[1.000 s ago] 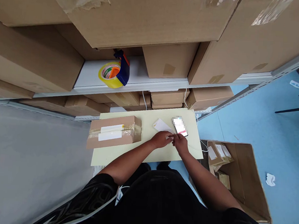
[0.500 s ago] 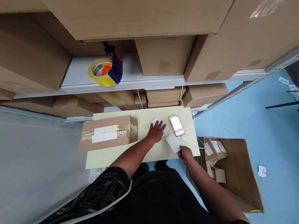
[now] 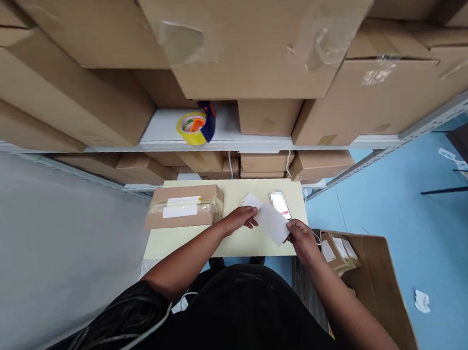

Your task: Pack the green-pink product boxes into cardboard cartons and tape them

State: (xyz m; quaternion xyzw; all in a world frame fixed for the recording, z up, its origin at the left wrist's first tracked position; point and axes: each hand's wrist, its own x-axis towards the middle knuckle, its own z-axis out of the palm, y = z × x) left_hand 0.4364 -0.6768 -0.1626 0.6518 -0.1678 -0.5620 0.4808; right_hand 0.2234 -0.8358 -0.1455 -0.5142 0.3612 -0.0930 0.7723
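A white slip [image 3: 272, 225] spans the space between the hands above the worktop [image 3: 198, 241]: the right hand [image 3: 299, 238] grips one end, the left hand [image 3: 238, 220] pinches the opposite corner, presumably keeping it flat. Just beyond lie another slip [image 3: 250, 199] and a phone [image 3: 281, 205], likely placed for easy view. The taped box [image 3: 183, 193] sits left, seemingly leaving elbow room.

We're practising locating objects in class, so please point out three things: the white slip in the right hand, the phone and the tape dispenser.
White slip [image 3: 272, 225]: head view, middle of its blank face.
Phone [image 3: 280, 205]: head view, on its screen.
Tape dispenser [image 3: 197, 124]: head view, on its orange core.
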